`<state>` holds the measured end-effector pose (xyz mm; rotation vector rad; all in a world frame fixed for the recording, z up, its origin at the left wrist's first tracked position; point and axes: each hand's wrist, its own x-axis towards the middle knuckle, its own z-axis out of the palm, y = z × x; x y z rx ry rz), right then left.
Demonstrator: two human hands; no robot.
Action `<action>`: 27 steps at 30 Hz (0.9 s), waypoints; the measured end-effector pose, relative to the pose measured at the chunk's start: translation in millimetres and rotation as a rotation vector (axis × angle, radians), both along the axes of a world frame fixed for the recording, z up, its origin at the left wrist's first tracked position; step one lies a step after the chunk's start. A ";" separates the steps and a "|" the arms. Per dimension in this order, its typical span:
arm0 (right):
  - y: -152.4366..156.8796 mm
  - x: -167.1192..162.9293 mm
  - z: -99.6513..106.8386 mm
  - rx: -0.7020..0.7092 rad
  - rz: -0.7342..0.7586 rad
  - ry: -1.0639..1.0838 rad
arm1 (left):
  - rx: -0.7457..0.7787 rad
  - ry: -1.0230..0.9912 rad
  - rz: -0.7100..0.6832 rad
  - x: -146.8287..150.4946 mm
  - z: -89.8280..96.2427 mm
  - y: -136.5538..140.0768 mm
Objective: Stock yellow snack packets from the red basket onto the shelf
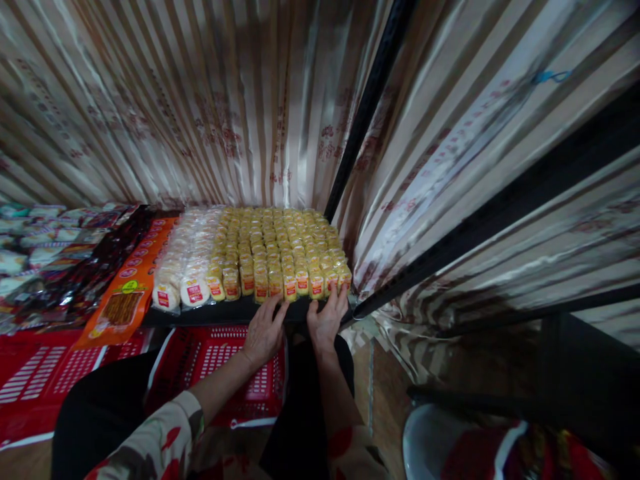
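while dark and orange snack packets [120,303] lie at far left, their print too small to read, the left hand [264,331] rests open, fingers on the shelf edge [225,311]. just beside it, the right hand [327,318] touches, fingers spread, the front row of yellow red-labelled packets [280,250], writing illegible.

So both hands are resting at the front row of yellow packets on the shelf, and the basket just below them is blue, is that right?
Not quite: the basket below is red, not blue, as the head view shows. The rest holds: the left hand and right hand rest at the front row of yellow packets on the shelf.
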<state>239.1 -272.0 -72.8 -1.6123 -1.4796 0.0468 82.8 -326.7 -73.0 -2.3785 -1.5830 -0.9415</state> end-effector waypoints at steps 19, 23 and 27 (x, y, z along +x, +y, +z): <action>-16.0 -3.3 7.8 0.161 0.163 -0.120 | -0.040 0.029 0.148 -5.2 -0.2 -9.6; -17.4 -3.9 4.0 0.187 0.310 -0.138 | -0.024 -0.013 0.174 -7.9 -0.1 -7.7; -16.5 -7.6 0.5 0.144 0.453 -0.163 | -0.026 -0.056 0.155 -11.7 -3.8 -5.7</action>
